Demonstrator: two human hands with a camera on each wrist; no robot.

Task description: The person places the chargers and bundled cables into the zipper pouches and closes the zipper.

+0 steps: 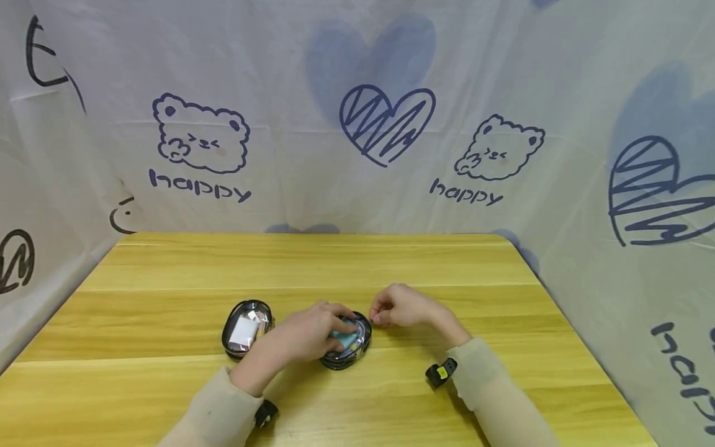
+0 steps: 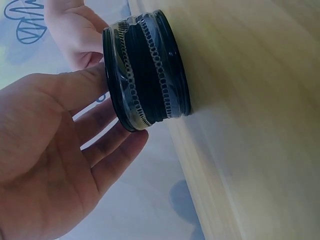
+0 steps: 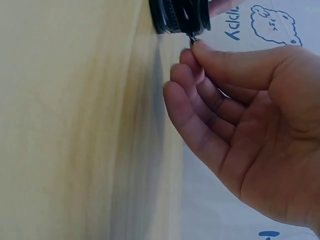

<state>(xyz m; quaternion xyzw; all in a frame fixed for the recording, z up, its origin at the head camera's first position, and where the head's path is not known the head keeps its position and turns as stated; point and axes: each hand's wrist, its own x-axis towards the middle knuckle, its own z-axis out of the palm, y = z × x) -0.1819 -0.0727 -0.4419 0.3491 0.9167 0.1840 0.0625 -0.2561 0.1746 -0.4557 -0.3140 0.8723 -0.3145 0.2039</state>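
A small oval zip pouch (image 1: 362, 340) with clear panels and black trim lies on the wooden table, something teal showing through its top. My left hand (image 1: 313, 329) rests on this pouch from above, fingers spread over the clear top. In the left wrist view, the pouch's black side band (image 2: 145, 70) runs between two rows of zipper teeth. On its right side, my right hand (image 1: 404, 307) pinches the zipper pull (image 3: 192, 38) between thumb and forefinger, the other fingers loosely curled. A second clear pouch (image 1: 244, 332) with black trim sits left of my left hand, a white item inside it.
The wooden table (image 1: 447, 267) stretches past both hands to its back edge. Behind and beside it hangs a pale cloth (image 1: 296, 167) printed with hearts, bears and lettering. Black bands (image 1: 441, 372) sit at both wrists, by the light sleeves (image 1: 491, 385).
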